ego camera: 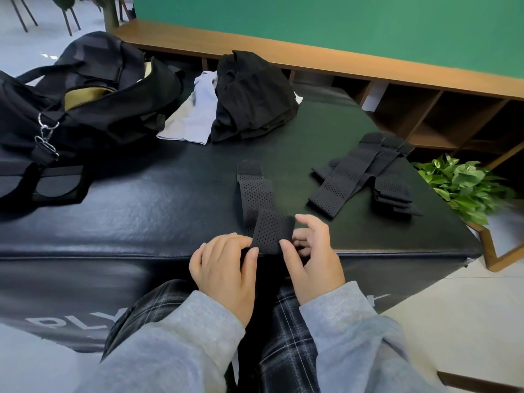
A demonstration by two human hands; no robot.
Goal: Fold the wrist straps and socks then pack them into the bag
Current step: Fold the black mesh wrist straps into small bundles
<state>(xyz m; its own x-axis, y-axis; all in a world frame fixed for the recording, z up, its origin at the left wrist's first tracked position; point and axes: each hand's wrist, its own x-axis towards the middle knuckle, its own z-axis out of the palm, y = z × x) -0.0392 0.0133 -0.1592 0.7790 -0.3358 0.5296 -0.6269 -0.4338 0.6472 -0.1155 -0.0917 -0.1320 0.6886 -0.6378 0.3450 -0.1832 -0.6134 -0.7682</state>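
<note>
Fingers of both hands pinching a folded perforated black wrist strap at the near edge of a black padded box, lettered "PLY"; open duffel bag far left.

This looks like a gym or fitness studio's lounge corner. A big black padded box with white lettering on its side serves as the work surface, the kind used for jump training. A black sports bag sits open on it beside workout clothes. Behind runs a long wooden bench with open cubbies under it, against a green wall. A potted plant stands on the tiled floor.
</note>
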